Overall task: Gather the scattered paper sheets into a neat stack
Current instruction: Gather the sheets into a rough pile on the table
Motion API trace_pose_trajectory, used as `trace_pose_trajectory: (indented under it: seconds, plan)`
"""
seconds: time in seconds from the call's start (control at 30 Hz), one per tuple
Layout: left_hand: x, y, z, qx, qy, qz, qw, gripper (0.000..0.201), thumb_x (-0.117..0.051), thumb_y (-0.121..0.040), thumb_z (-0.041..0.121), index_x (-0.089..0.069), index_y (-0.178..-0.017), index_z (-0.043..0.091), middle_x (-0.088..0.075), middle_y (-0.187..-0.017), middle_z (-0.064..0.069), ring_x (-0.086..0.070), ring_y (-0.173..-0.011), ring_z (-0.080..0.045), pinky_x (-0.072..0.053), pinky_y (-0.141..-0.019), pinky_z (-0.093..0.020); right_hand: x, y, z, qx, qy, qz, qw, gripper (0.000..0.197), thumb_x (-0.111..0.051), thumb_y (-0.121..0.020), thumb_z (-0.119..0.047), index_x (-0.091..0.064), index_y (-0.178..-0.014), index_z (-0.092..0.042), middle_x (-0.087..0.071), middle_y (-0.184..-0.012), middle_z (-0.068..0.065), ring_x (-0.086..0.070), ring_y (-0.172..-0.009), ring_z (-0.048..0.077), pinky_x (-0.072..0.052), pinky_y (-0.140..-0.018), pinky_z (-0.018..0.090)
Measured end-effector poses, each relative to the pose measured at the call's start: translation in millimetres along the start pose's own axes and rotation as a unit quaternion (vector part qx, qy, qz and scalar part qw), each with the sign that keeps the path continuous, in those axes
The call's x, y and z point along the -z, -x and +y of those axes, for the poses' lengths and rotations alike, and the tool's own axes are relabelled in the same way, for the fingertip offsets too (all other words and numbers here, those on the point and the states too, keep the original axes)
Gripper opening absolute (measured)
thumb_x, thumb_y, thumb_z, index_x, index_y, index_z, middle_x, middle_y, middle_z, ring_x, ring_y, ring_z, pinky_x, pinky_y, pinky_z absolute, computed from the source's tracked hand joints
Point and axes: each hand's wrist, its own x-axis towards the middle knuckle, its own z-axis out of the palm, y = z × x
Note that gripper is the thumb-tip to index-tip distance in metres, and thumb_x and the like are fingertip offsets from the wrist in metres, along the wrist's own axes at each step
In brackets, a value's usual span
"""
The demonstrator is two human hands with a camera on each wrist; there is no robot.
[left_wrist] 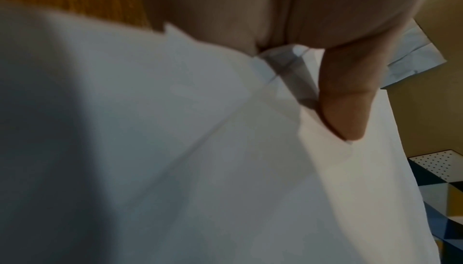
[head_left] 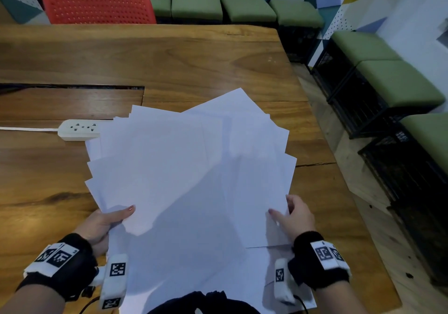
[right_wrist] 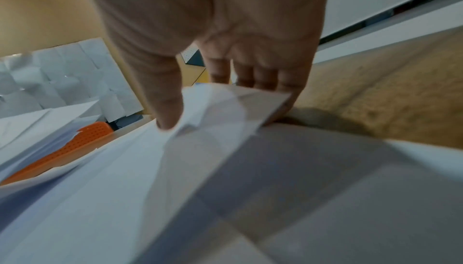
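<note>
Can't see most of my fingers here — on both sides they're tucked under the paper, so only the thumbs really show from the head cam. My left hand (head_left: 101,224) has its thumb (head_left: 122,210) lying flat across the top of the paper sheets (head_left: 191,168) at their near-left corner, the rest of the hand curled underneath, so it's pinching the bunch. The left wrist cam is mostly blurry white paper with the thumb (left_wrist: 350,97) pressing down on it; fingers (left_wrist: 270,10) are only a smear at the top of the frame.

My right hand (head_left: 294,216) does the same at the near-right edge — thumb (head_left: 276,214) on top, fingers wrapped round the edge and under. The right wrist cam shows it better: thumb (right_wrist: 165,97) on the upper face, fingers (right_wrist: 265,76) disappearing behind a few sheet corners (right_wrist: 225,107), which are bent up a bit between them. How many sheets each hand has, no idea, the edges blur together.

The sheets themselves are fanned out, not squared up, corners sticking out at all angles, spreading away from both hands over the wooden table (head_left: 169,59). The near end of the fan is cut off by the bottom of the frame and partly covered by something dark there. On the far left the fan overlaps the end of a white power strip (head_left: 77,129). A red perforated chair (head_left: 97,2) sits at the far side of the table, with green cushioned stools (head_left: 247,8) along the patterned wall.
</note>
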Motion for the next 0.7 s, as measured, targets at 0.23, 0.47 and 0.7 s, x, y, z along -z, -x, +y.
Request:
trace_pose_trajectory:
  seconds: [0.23, 0.47, 0.7]
  plan:
    - [-4.9, 2.8, -0.2, -0.002, -0.021, -0.01, 1.0, 0.02, -0.044, -0.09, -0.003, -0.061, -0.1, -0.003, -0.075, -0.081, -0.016, -0.072, -0.068, -0.029, -0.059, -0.057, -0.04, -7.4, -24.8, -33.5, -0.052, -0.038, 0.042, 0.997, 0.062, -0.072, -0.077, -0.025, -0.044, -0.129, -0.004, -0.052, -0.131, 0.013, -0.05, -0.119, 0.03, -0.041, -0.093, 0.034]
    - [-3.6, 2.4, -1.6, 0.003, -0.012, 0.001, 1.0, 0.031, -0.056, -0.078, 0.0, -0.061, -0.108, -0.003, -0.073, -0.092, -0.02, -0.072, -0.074, -0.032, -0.059, -0.063, -0.044, -20.1, -19.6, -19.3, -0.057, -0.163, -0.029, 0.985, 0.02, -0.071, -0.075, -0.013, -0.063, -0.093, -0.011, -0.07, -0.1, 0.011, -0.065, -0.087, 0.028, -0.053, -0.081, 0.036]
    - [-2.2, -1.5, -1.5, 0.0, -0.028, -0.002, 1.0, 0.046, -0.06, -0.072, 0.002, -0.057, -0.117, -0.006, -0.067, -0.107, -0.025, -0.071, -0.076, -0.035, -0.058, -0.066, -0.048, -13.8, -5.8, -20.6, 0.012, -0.141, -0.021, 0.99, 0.02, -0.061, -0.082, -0.007, -0.06, -0.1, -0.017, -0.069, -0.1, 0.007, -0.064, -0.095, 0.027, -0.051, -0.089, 0.041]
